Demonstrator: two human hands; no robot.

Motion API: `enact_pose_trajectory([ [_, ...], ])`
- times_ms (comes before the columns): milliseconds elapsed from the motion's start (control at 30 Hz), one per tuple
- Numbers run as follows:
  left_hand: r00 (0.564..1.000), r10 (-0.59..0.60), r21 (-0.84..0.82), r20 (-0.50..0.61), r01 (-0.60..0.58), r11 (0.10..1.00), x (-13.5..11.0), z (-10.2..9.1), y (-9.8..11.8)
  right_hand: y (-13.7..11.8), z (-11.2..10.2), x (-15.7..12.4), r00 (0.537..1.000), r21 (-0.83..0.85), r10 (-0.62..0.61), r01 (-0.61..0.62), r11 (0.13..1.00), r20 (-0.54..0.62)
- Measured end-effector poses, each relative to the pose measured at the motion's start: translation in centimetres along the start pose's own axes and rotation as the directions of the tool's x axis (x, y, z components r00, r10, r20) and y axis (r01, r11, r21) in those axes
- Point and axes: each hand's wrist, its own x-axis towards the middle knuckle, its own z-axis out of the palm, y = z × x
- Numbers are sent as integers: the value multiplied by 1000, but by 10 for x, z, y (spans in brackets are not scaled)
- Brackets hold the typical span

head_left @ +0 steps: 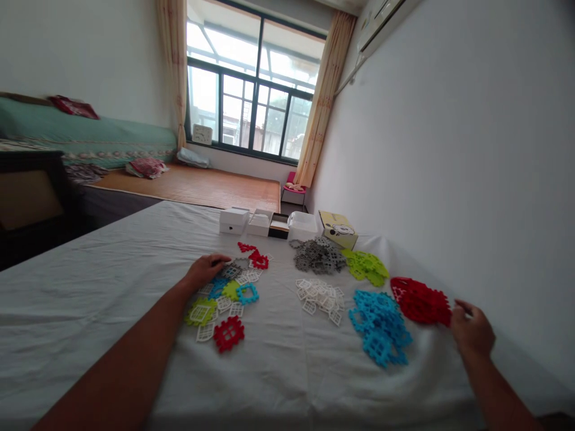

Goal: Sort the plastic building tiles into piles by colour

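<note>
My left hand point(205, 269) rests palm down on a loose cluster of plastic grid tiles, its curled fingertips on a grey tile point(231, 271). Around it lie a light blue tile point(247, 293), green tiles point(200, 312), small white tiles point(223, 304) and a red tile point(229, 333). My right hand point(471, 330) is at the right edge of the sheet, fingers curled and pinching the near edge of the red tile pile point(420, 301). Sorted piles lie between: blue point(381, 328), white point(320, 297), grey point(317, 255) and lime green point(366, 266).
A white sheet point(99, 299) covers the surface. At its far edge stand white boxes point(233, 219), a clear tub point(302, 225) and a yellow carton point(338, 228). More red pieces point(255, 255) lie beyond my left hand. A wall runs close on the right; a bed and window lie behind.
</note>
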Motion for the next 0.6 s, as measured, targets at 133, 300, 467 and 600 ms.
enact_pose_trajectory([
  [133, 1000, 0, 0, -19, 0, 1000, -2, 3, -1, -74, 45, -26, 984, 10, -144, 144, 990, 110],
  [300, 999, 9, 35, -50, -7, 999, -5, 5, 1, -206, 116, -102, 641, 371, -513, 356, 858, 570],
  [467, 997, 33, 22, -63, -32, 999, -8, 4, 2, -292, 193, -154, 336, 462, -737, 609, 644, 586],
  [600, 997, 23, -1, -75, -23, 1000, -8, 6, -1, -316, 248, -157, 416, 340, -668, 624, 703, 616],
])
